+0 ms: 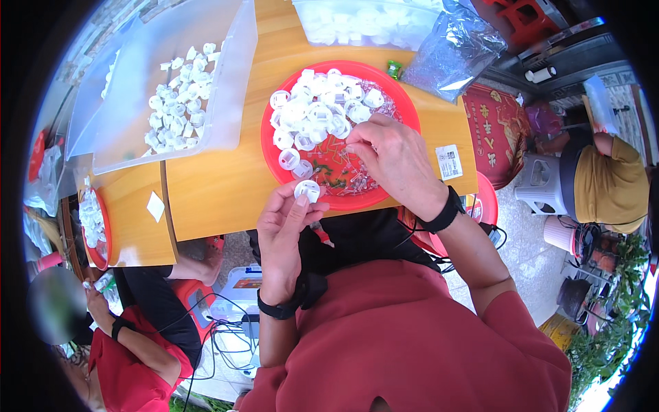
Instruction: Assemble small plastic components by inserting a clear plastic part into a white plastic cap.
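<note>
My left hand point(283, 230) pinches a small round white plastic part point(307, 191) at the near edge of a round red tray point(406, 93). Over the tray's right side is my right hand point(401, 161), thumb and fingertips pressed together. Anything between those fingertips is too small to make out. Many similar white parts point(312, 113) are heaped at the back and left of the tray. Small clear pieces point(358, 181) lie scattered on its floor by my right hand, with a few dark green bits point(334, 182) near the left one.
On the wooden table point(206, 185), a translucent bin point(235, 96) holds more white parts at the left; another tub point(329, 34) stands at the back. A plastic bag point(453, 51) and a printed label point(449, 162) lie right. A co-worker's arm point(147, 350) shows lower left, beside cables point(223, 336).
</note>
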A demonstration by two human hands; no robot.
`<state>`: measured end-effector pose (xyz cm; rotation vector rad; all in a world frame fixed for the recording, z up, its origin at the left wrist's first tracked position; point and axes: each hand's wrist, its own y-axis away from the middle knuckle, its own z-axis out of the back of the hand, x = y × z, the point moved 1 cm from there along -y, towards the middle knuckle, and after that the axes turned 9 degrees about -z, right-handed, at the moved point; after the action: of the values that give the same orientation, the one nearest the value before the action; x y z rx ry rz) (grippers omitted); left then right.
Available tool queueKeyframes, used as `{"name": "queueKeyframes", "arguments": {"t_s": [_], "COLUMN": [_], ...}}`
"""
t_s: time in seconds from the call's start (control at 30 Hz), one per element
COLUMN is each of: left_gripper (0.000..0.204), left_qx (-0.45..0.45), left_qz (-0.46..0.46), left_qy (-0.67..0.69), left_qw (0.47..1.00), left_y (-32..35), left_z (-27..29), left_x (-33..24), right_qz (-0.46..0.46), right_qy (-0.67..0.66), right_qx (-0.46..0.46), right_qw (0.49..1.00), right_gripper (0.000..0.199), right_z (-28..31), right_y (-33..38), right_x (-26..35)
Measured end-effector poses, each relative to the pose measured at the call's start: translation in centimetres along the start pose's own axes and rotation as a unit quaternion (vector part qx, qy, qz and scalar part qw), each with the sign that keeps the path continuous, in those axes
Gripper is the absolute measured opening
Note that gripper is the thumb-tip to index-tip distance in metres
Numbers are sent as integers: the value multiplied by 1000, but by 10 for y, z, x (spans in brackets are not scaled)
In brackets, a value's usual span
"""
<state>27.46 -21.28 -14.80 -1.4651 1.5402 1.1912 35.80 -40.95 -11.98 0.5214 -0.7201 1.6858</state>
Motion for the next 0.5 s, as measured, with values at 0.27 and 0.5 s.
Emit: {"name": "queueKeyframes", "arguments": {"t_s": [0.27,0.5], "left_gripper": [35,26], "left_qx": [6,42], "left_qz": [-1,-18], "left_qy": [34,8], "left_qw": [999,999], "left_y": [10,13], "left_z": [23,23], "left_x": [-7,-19], "right_qz": [33,44], "right_qy": [243,172], "right_qx": [64,92], "right_qw": [967,980], "right_gripper": [6,5], "right_z": [-29,-24], "right_y": [-19,-17], "right_x": [1,5]}}
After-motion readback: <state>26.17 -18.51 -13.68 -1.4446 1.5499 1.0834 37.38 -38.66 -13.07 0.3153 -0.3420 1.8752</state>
